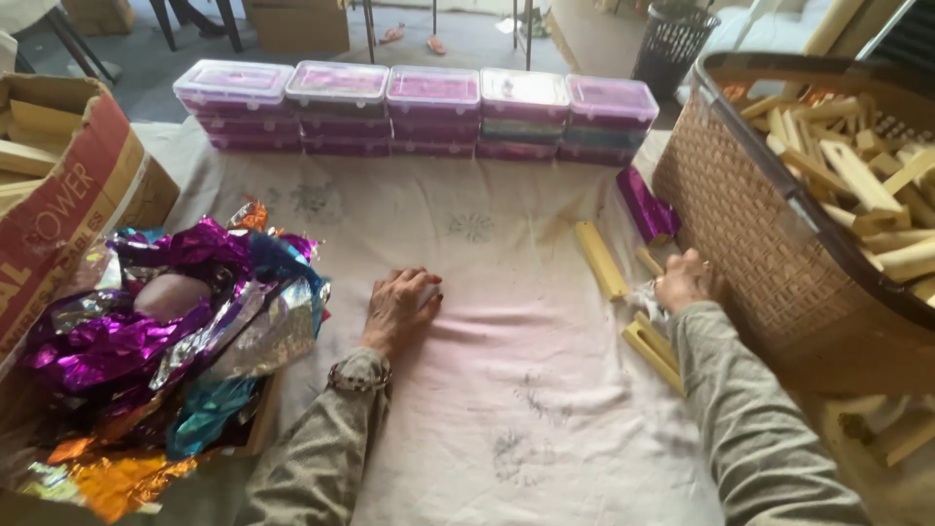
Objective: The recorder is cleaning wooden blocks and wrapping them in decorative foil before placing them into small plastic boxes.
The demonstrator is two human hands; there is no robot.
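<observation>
My left hand (399,304) rests palm down on the white cloth (487,390) near the middle of the table, fingers curled, with something small and pale under the fingertips. My right hand (685,281) reaches to the right beside the woven basket (740,214), its fingers closed on a crumpled clear wrapper. Pale yellow wooden sticks (601,258) lie on the cloth just left of that hand, and two more (651,349) lie below it. A stick wrapped in purple foil (645,205) leans against the basket.
Stacked clear boxes with purple contents (429,107) line the far edge. A heap of shiny coloured foil (175,331) lies at the left, next to a cardboard box (68,205) of sticks. The basket holds several bare sticks (857,185). A black bin (672,39) stands beyond.
</observation>
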